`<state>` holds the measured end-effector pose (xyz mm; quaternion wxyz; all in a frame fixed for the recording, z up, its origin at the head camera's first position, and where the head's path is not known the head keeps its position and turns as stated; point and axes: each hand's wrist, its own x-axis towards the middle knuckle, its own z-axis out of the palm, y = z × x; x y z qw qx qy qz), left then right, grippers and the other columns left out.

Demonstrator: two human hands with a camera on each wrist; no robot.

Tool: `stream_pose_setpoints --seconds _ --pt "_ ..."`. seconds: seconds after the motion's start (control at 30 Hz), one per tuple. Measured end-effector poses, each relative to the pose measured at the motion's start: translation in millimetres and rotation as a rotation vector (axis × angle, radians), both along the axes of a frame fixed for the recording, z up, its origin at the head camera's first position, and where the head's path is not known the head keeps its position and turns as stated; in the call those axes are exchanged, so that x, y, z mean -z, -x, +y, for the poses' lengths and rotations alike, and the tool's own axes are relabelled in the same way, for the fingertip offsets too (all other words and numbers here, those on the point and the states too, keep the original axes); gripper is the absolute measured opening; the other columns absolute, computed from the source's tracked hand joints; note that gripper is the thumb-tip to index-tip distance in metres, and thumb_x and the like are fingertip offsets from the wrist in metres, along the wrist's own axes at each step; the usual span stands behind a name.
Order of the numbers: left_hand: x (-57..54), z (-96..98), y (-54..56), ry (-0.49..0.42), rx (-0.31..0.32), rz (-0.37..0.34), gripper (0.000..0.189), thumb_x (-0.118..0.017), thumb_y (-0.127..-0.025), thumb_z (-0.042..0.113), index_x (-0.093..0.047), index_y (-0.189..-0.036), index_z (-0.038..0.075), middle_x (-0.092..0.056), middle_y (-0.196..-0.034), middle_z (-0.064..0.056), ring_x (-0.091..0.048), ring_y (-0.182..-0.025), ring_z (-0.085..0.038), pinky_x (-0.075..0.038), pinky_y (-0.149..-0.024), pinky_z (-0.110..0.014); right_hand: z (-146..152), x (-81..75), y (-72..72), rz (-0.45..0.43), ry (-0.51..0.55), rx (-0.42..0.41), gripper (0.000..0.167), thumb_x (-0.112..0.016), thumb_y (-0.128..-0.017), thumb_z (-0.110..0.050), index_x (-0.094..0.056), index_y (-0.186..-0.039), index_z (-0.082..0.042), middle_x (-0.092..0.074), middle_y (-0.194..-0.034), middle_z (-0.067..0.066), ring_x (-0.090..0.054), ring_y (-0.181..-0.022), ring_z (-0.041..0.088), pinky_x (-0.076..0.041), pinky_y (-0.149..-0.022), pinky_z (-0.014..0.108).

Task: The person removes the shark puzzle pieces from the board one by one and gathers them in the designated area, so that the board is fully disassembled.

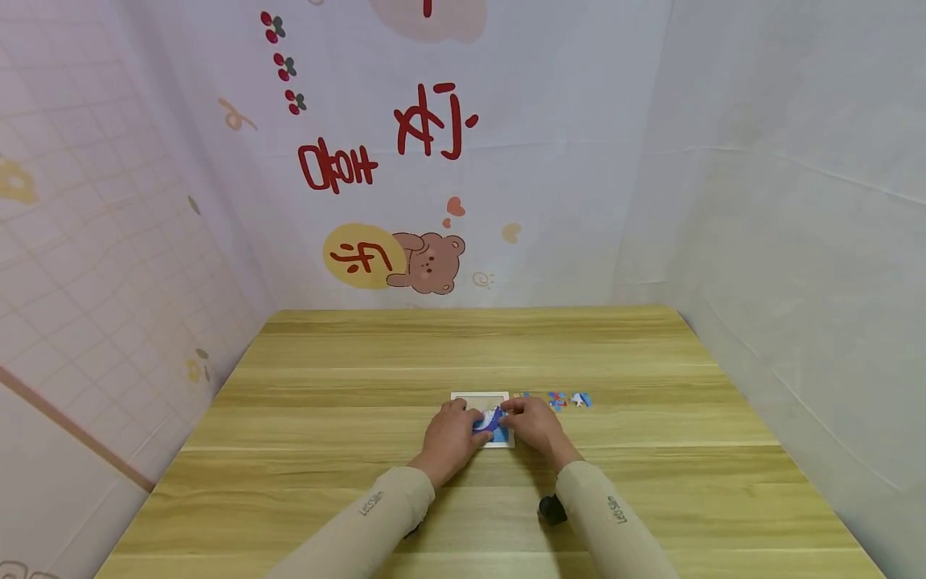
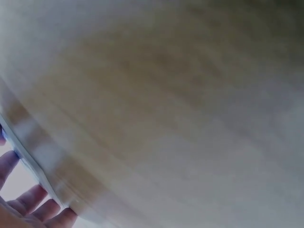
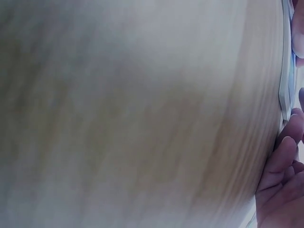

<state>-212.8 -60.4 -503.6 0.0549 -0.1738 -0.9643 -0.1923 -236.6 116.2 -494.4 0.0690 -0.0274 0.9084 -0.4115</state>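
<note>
A small picture puzzle in a white-rimmed tray [image 1: 483,394] lies on the table, with white, purple and blue pieces [image 1: 493,422] in its lower part and a bare beige strip at its top. My left hand [image 1: 450,433] rests over the tray's left side, thumb reaching onto the pieces. In the left wrist view, this hand's extended fingers [image 2: 33,199] touch the tray's edge [image 2: 33,164]. At the tray's right side is my right hand [image 1: 534,423], its thumb and forefinger tips close together over the pieces. Whether a piece is between those tips is too small to tell.
Loose puzzle pieces lie right of the tray: a red and blue one [image 1: 557,400], a blue and white one [image 1: 581,400], and another partly behind my right hand. The wooden table [image 1: 333,370] meets patterned cloth walls [image 1: 564,225] at its back and sides.
</note>
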Motion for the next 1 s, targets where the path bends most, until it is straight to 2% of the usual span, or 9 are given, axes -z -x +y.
stream_pose_setpoints --seconds 0.13,0.3,0.5,0.7,0.9,1.0 --pt "-1.5 1.7 1.5 0.008 0.005 -0.004 0.036 -0.074 -0.089 0.040 -0.075 -0.109 0.009 -0.058 -0.098 -0.006 -0.056 -0.095 -0.025 -0.049 -0.081 -0.039 1 0.0 0.5 0.020 -0.017 -0.013 0.023 -0.069 -0.088 -0.009 -0.076 -0.109 -0.006 -0.071 -0.109 0.009 -0.055 -0.086 0.020 -0.044 -0.077 0.034" --pt "-3.0 4.0 1.8 0.020 0.002 -0.002 0.036 -0.075 -0.088 0.040 -0.074 -0.106 0.008 -0.056 -0.093 -0.005 -0.055 -0.093 -0.025 -0.048 -0.081 -0.039 2 0.8 0.8 0.036 -0.013 -0.031 0.024 -0.069 -0.086 -0.007 -0.077 -0.108 -0.006 -0.071 -0.099 0.007 -0.055 -0.082 0.018 -0.045 -0.075 0.033" --pt "-7.0 5.9 -0.2 0.026 -0.006 -0.023 0.037 -0.076 -0.087 0.040 -0.074 -0.106 0.008 -0.057 -0.093 -0.005 -0.056 -0.094 -0.025 -0.049 -0.082 -0.040 4 0.2 1.2 0.007 0.032 -0.029 0.024 -0.069 -0.086 -0.006 -0.075 -0.109 -0.007 -0.068 -0.097 0.007 -0.054 -0.083 0.020 -0.045 -0.078 0.036" --pt "-7.4 6.8 0.0 0.025 -0.011 -0.042 0.038 -0.075 -0.088 0.039 -0.073 -0.108 0.007 -0.057 -0.095 -0.006 -0.056 -0.097 -0.026 -0.049 -0.085 -0.041 7 2.1 -0.6 -0.004 0.091 -0.026 0.026 -0.073 -0.084 -0.004 -0.075 -0.109 -0.007 -0.062 -0.088 0.003 -0.052 -0.079 0.020 -0.044 -0.072 0.034" --pt "-6.4 6.5 -0.3 0.011 -0.006 -0.021 0.036 -0.076 -0.087 0.038 -0.073 -0.106 0.007 -0.057 -0.093 -0.006 -0.056 -0.096 -0.028 -0.049 -0.083 -0.042 11 7.2 -1.6 0.028 0.167 -0.044 0.028 -0.075 -0.082 0.000 -0.073 -0.109 -0.006 -0.069 -0.098 0.004 -0.062 -0.094 0.021 -0.050 -0.088 0.042" --pt "-5.4 6.7 -0.4 0.010 -0.005 -0.006 0.035 -0.077 -0.086 0.038 -0.073 -0.103 0.008 -0.057 -0.091 -0.006 -0.056 -0.094 -0.028 -0.048 -0.081 -0.041 12 9.6 -2.7 0.029 0.219 -0.052 0.029 -0.075 -0.081 0.003 -0.072 -0.109 -0.003 -0.069 -0.099 0.006 -0.063 -0.096 0.023 -0.050 -0.088 0.042"
